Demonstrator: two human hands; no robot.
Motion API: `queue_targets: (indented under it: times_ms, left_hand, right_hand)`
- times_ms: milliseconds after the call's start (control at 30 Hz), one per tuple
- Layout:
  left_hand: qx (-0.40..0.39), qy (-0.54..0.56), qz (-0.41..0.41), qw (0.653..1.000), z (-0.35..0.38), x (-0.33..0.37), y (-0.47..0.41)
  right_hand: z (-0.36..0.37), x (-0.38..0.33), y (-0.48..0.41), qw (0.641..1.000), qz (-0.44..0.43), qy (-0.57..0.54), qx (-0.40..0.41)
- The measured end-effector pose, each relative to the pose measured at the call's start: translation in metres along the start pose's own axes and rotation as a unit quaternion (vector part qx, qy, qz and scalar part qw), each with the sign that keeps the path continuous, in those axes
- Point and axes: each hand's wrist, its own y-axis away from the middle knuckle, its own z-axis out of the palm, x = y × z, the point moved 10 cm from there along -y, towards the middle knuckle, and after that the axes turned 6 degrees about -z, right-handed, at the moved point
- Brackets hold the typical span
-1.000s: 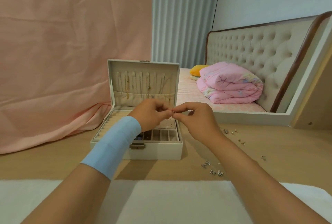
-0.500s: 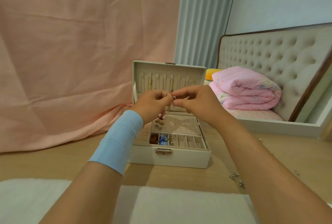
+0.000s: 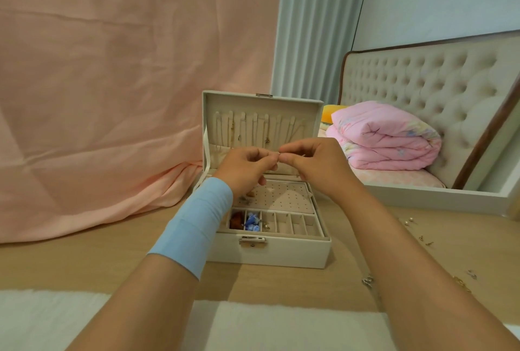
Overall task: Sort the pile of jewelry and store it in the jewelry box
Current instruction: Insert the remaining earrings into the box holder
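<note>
Right below the tiny piece (image 3: 278,153) that left hand (image 3: 247,166) and right hand (image 3: 315,165) pinch, the box (image 3: 270,252) may swallow it if fingers slip.

Matt cream jewelry box (image 3: 270,252) (shiny metal clasp (image 3: 252,240)) on smooth wood table (image 3: 112,260).

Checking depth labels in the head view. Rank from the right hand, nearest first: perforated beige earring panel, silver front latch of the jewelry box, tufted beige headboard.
1. Perforated beige earring panel, just below the right hand, inside the jewelry box.
2. Silver front latch, on the box's near wall, lower left.
3. Tufted beige headboard, far back on the right.
</note>
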Motion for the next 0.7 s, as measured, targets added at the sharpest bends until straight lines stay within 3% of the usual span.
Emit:
queue_targets:
  times_ms: [133, 267, 533, 700]
  left_hand:
    - [0.02, -0.04, 0.012, 0.999, 0.004, 0.001, -0.002]
    - [0.023, -0.042, 0.013, 0.999, 0.003, -0.001, -0.002]
    - [-0.001, -0.012, -0.004, 1.0, -0.008, 0.0, 0.001]
    - [0.026, 0.003, -0.001, 1.0, -0.026, 0.0, 0.0]
  right_hand:
    - [-0.018, 0.027, -0.001, 0.993, 0.026, 0.115, 0.005]
    - [-0.011, 0.053, 0.012, 0.965, 0.078, 0.244, -0.063]
    - [-0.004, 0.047, 0.014, 0.946, 0.038, 0.31, -0.089]
    - [-0.002, 0.043, 0.015, 0.94, 0.022, 0.327, -0.091]
